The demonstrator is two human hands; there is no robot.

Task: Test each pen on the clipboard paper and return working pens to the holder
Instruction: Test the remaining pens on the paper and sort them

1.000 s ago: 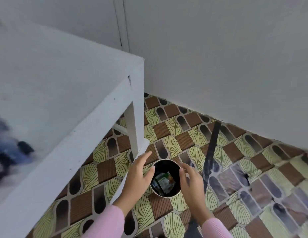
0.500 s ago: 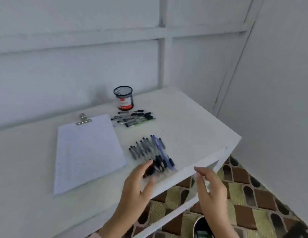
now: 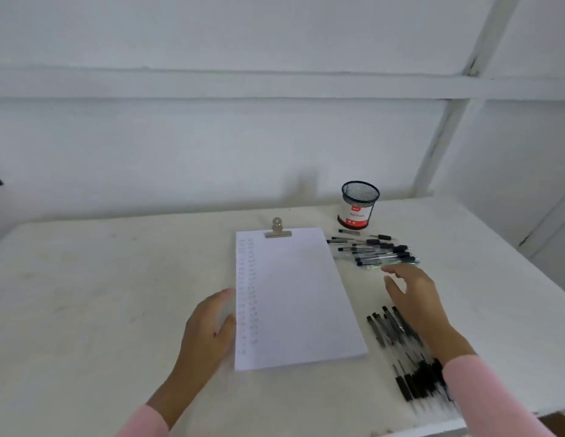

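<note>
1. Left hand [image 3: 211,326] lies palm down, fingers straight and together, pointing toward 1 o'clock.
2. Right hand [image 3: 410,294] extends toward 11 o'clock, fingers loosely spread, empty; its forearm runs back to 5 o'clock.

white table [image 3: 117,294], clipboard [image 3: 293,298], holder [image 3: 356,205], pens [image 3: 374,250]

Left of the clipboard paper [image 3: 297,294] the desk [image 3: 101,294] is open surface from back edge to front edge, with only the left hand [image 3: 208,329] there, against the sheet's left side. On the right, the far pens [image 3: 375,250] lie just before the mesh holder [image 3: 358,206] near the back edge and the near pens [image 3: 397,339] crowd the front right corner; the right hand [image 3: 410,291] hovers in the bare strip between them
</note>
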